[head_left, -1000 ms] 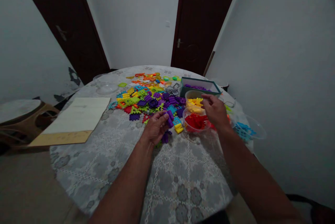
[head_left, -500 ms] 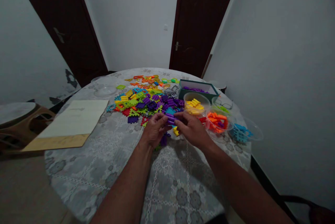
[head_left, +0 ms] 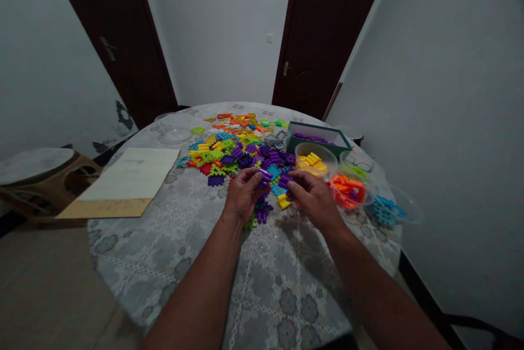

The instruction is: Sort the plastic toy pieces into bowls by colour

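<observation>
My left hand (head_left: 244, 193) is closed on a purple plastic building piece (head_left: 265, 175) with rounded ridges. Close by on the right, my right hand (head_left: 313, 197) pinches another purple piece (head_left: 285, 181); a small gap separates the two. Behind the hands spreads a heap of mixed building pieces (head_left: 229, 156) in purple, green, yellow, blue and red. Below my fingers lie a few purple pieces (head_left: 262, 215) and a yellow piece (head_left: 283, 201) on the tablecloth. A clear tub of yellow pieces (head_left: 311, 163) stands just beyond my right hand.
An open green box (head_left: 319, 140) holds purple pieces. Right of my right hand are tubs of orange pieces (head_left: 347, 190) and blue pieces (head_left: 385, 211), with eyeglasses (head_left: 362, 163) behind. A cardboard sheet (head_left: 126, 175) overhangs the table's left edge; a stool (head_left: 41, 175) stands beyond.
My right hand came left from above the tubs to the purple piece at my left hand. The purple pieces, together half a second ago, are now apart, one in each hand.
</observation>
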A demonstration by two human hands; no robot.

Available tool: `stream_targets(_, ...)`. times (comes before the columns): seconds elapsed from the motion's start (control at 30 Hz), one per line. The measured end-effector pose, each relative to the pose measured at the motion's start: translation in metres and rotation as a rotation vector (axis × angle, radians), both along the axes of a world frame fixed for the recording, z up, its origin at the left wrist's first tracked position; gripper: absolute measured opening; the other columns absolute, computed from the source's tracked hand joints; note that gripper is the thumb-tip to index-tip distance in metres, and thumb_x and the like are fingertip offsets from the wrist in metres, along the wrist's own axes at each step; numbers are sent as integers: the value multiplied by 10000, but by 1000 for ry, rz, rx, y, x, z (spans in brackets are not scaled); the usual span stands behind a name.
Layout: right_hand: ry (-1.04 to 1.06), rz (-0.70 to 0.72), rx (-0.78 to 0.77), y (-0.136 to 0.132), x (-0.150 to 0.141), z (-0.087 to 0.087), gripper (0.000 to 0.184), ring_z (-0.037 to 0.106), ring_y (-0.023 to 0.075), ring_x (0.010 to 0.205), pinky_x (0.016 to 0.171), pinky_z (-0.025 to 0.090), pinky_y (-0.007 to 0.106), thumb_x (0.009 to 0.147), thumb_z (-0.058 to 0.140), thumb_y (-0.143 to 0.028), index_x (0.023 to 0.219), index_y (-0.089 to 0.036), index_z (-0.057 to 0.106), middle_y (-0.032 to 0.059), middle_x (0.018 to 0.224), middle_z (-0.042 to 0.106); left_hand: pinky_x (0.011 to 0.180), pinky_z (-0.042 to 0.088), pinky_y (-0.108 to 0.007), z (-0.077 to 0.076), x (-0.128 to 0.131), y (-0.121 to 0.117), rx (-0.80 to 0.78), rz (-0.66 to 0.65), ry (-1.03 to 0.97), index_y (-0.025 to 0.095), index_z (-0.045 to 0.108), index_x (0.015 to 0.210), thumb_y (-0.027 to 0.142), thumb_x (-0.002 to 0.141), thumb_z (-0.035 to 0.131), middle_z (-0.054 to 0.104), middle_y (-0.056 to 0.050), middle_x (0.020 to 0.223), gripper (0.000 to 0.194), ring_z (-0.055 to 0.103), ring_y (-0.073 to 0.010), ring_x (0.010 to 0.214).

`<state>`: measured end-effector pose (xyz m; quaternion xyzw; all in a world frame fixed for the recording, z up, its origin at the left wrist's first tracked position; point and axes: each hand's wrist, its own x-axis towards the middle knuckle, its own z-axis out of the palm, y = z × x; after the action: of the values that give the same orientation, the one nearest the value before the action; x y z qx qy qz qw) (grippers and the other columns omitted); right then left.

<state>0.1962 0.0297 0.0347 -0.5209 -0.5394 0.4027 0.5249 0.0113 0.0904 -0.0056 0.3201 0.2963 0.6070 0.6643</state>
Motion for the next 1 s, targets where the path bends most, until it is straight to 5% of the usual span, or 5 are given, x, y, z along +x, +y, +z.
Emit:
stream_targets(0.17,165,72,-72,8,-8,-2,427,722,195,789,793,595,376,811,815,-503,1101,-198,746,53,990,770,769,634,-331,-3,8,-6,44,-51,131,188,728,1012,388,719,931,744,-55,997,409,712,-195,898)
stream_targets(0.33,28,48,25,11,-15,-9,309,664,267,1194,1047,507,436,843,779,-466,1023,-216,791,89,1277,740,736,609,-314,-5,11,-9,113,-102,240,187,716,973,384,723,916,741,-32,911,376,701,-179,812)
stream_targets(0.6,-9,98,5,9,-13,5,334,710,200,920,824,590,346,903,724,-461,1103,-197,764,70,1089,768,615,557,-269,3,9,-15,242,-107,406,189,757,1022,367,777,841,741,-37,848,314,660,-160,686)
stream_targets(0.83,-262,-193,106,110,52,44,232,700,182,715,665,610,325,842,763,-360,950,-155,771,74,864,759,512,537,-256,-5,6,-4,43,220,364,176,713,949,365,754,754,666,-24,773,275,630,-162,651)
stream_targets(1.0,-345,-459,235,174,92,77,309,720,214,857,789,619,384,840,680,-315,1087,-144,753,93,971,767,495,510,-239,-11,-1,4,-51,346,301,181,701,923,358,708,748,652,-14,805,283,611,-150,658)
